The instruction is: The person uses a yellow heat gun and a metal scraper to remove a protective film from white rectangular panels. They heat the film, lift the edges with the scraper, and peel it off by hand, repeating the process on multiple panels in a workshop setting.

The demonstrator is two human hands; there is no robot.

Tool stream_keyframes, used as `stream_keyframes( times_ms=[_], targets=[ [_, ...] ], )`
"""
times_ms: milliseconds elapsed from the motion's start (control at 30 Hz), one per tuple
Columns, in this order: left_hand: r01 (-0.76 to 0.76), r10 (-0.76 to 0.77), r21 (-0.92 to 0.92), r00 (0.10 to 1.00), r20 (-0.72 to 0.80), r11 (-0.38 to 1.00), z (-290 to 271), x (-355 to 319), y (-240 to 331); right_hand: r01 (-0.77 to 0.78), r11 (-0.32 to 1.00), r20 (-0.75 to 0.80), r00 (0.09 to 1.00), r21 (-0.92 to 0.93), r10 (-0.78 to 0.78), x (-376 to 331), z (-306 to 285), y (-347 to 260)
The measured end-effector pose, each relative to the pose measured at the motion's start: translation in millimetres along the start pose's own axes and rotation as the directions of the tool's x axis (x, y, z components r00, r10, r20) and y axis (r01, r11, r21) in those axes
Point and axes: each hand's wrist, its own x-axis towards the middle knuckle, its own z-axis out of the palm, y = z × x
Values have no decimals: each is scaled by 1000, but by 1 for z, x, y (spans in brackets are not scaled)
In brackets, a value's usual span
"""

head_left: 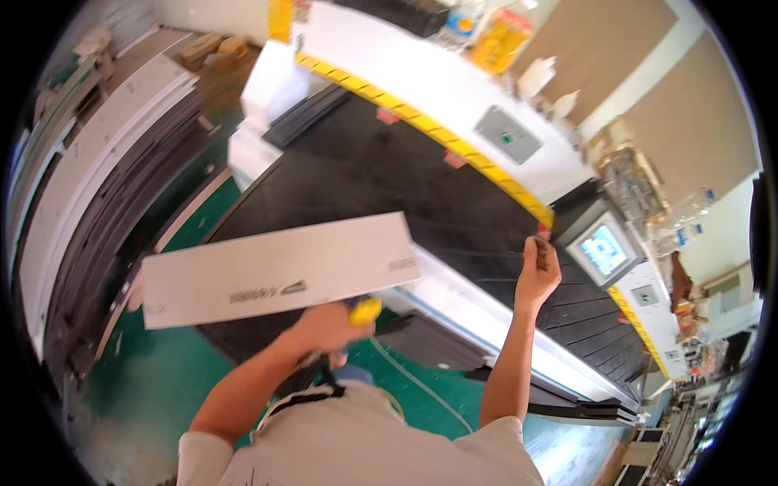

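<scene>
A long pale board (324,253) with dark printing lies aslant at centre left, its right end over the white front edge of a machine. My left hand (328,328) is at the board's near edge, smeared by motion. Its fingers seem wrapped round a dark tool with a yellow end (365,312), whose kind I cannot make out. My right hand (539,267) is raised over the machine's black bed (438,211), fingers pinched together. Whatever is between them is too small to name. A red tab shows just beyond the fingertips.
A yellow-striped rail (421,121) runs along the white machine housing. At right a touch screen (604,247) stands out from it. Bottles (460,23) sit on top. Stacked long panels (97,186) fill the left. A pale hose (421,379) crosses the green floor (146,389).
</scene>
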Motion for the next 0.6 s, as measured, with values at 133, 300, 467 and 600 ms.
stream_keyframes(
  times_ms=[133, 300, 467, 600],
  targets=[
    [-12, 49, -96, 918, 393, 995, 36, -9, 16, 314, 922, -130, 928, -228, -348, 112, 1, -44],
    [113, -81, 363, 992, -101, 925, 46, -18, -26, 675, 512, 192, 685, -532, -703, 227, 31, -11],
    [167, -179, -65, 903, -390, 984, 2, -65, -48, 519, 222, 385, 805, -826, -452, 255, 94, 6],
    [-6, -508, -822, 784, -358, 570, -9, -87, -102, 485, 864, 493, 789, -136, -366, 32, 149, -65]
  ],
)
